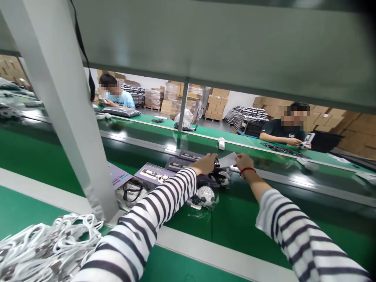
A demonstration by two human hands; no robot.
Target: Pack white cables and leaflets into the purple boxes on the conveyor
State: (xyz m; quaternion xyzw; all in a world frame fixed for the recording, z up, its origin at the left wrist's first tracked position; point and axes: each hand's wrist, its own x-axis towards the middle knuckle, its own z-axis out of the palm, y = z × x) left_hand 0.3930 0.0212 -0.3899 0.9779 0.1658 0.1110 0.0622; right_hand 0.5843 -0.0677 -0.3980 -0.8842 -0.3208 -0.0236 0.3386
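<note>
Fingertips [238, 156] of the right hand [245, 163] are closed on the right end of a thin white paper sheet [227, 159], which slants between the two hands above a football-patterned ball [225, 178] in clear plastic. The left hand [207, 163] has its fingers bent at the sheet's other end, near a black strap; whether they grip either cannot be told. A red bracelet [247, 170] circles the right wrist, and black-and-white striped sleeves [298, 221] cover both forearms.

Nearer the wearer, a second bagged football-patterned ball [205, 194] lies on the green conveyor belt [241, 219]. Left of it are purple printed cartons [154, 172], and beside them a bagged white item with a black strap [131, 192], close to a grey metal post [67, 98]. At the lower left, white charging cables [49, 250] lie heaped on the green near worktop [188, 264].

Across the line, a small white object [221, 143] rests by the far worktop. Two co-workers sit there: one in a light blue shirt [127, 99], the other in a dark shirt [274, 127], holding a white device [308, 139]. Brown cardboard boxes [217, 103] are stacked behind.
</note>
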